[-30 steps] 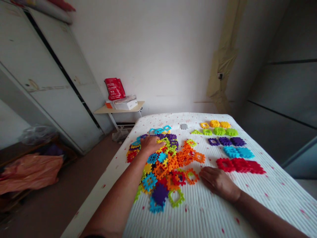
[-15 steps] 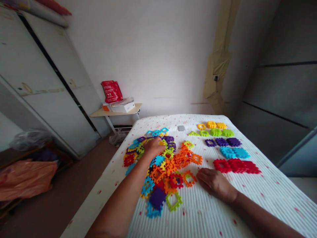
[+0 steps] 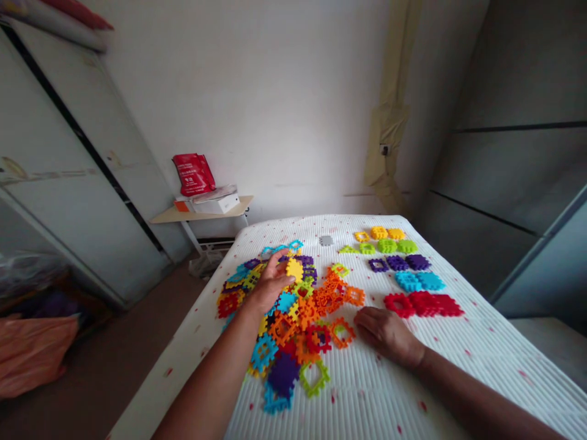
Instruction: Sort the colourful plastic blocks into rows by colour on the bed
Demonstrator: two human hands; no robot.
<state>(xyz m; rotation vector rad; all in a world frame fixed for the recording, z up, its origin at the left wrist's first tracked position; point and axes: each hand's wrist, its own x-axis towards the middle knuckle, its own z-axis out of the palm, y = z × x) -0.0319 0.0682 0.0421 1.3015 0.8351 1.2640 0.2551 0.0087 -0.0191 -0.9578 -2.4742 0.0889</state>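
Note:
My left hand (image 3: 269,284) grips a solid yellow interlocking plastic tile (image 3: 294,270) between thumb and fingers, above a mixed pile of toothed tiles. Under and around it lie orange tiles (image 3: 326,298), a dark purple tile (image 3: 283,374), a blue tile (image 3: 264,352) and a green frame tile (image 3: 314,377). My right hand (image 3: 387,333) rests on the white ribbed mattress, fingers curled together, just right of an orange frame tile (image 3: 342,333). Whether anything is inside its fingers is hidden.
Sorted rows stand at right: yellow (image 3: 379,233), green (image 3: 387,245), purple (image 3: 398,263), blue (image 3: 419,281) and red (image 3: 424,304). A grey tile (image 3: 326,241) lies alone near the far edge of the mattress (image 3: 367,391). Behind is a small table (image 3: 202,215) with a red bag (image 3: 193,174).
My left hand has come up from the pile with the yellow tile now showing in its grip. The right hand stays on the mattress. The view has turned slightly right.

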